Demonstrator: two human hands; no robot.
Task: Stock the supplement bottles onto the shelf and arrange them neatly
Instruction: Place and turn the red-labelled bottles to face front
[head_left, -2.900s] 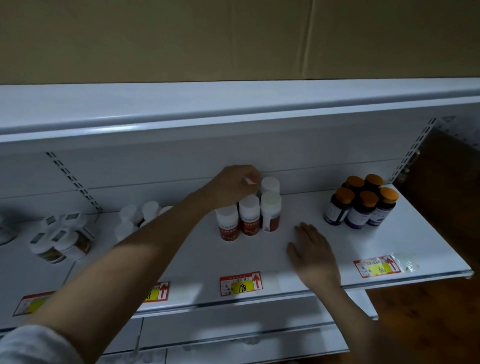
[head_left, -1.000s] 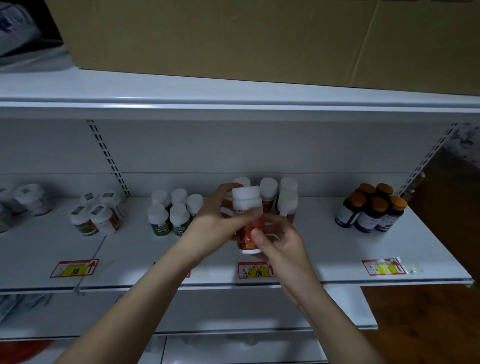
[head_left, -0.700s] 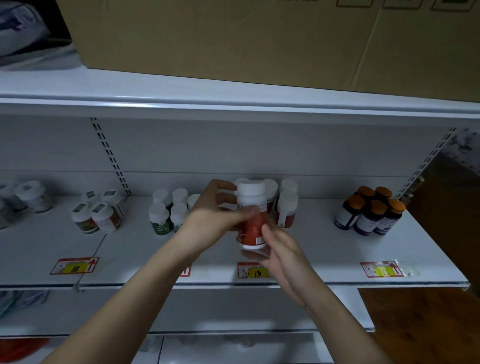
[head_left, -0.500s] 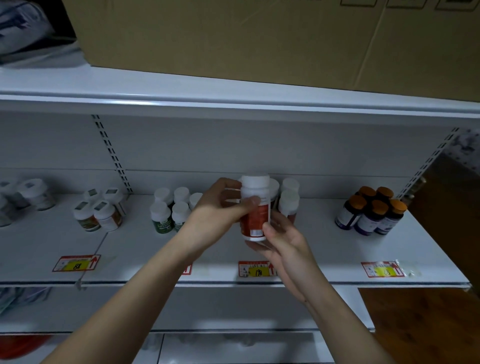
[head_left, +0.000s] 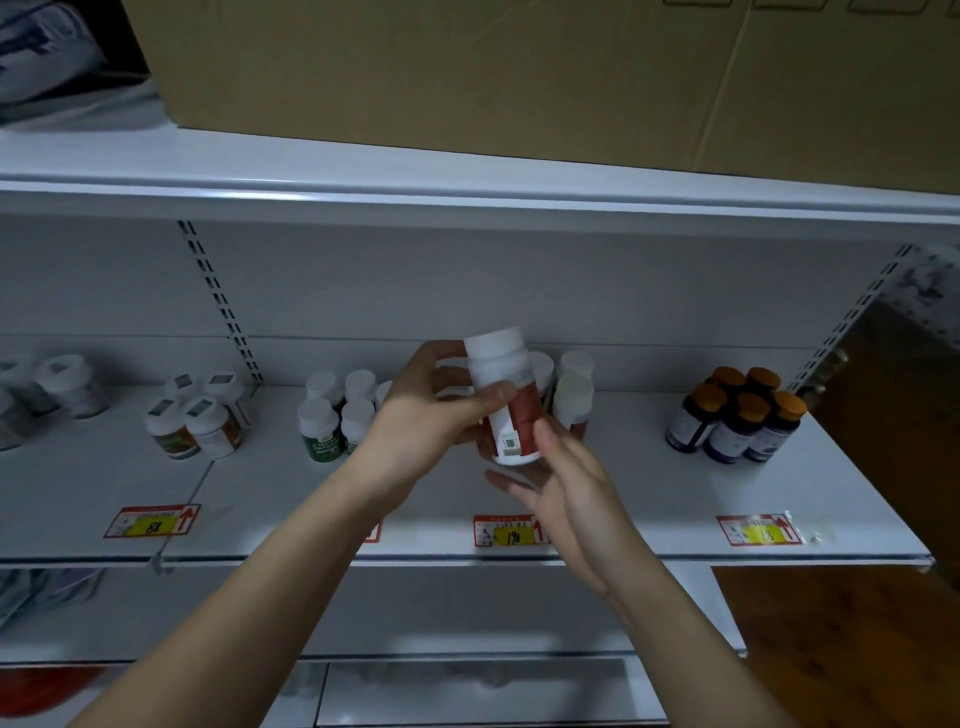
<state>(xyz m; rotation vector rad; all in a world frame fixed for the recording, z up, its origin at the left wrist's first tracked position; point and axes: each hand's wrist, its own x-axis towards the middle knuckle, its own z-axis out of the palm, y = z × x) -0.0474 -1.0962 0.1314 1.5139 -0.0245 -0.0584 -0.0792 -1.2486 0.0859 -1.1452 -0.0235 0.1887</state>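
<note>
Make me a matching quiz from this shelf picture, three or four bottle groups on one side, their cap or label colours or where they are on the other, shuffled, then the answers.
Things:
1. held bottle
2. far-right bottles
3. bottles left of the left hand
4. price tag under the right hand

Descriptions:
A. orange caps
B. green labels, white caps
C. reads 198
D. red label, white cap, off the shelf

Pairs: 1-D, 2-A, 3-B, 4-C

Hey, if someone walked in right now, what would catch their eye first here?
Probably the red and white bottle held up in mid-frame before the shelf, gripped by the left hand, with the right hand touching its lower end. Next, the orange-capped dark bottles clustered at the shelf's right, and the big cardboard box on top.
</note>
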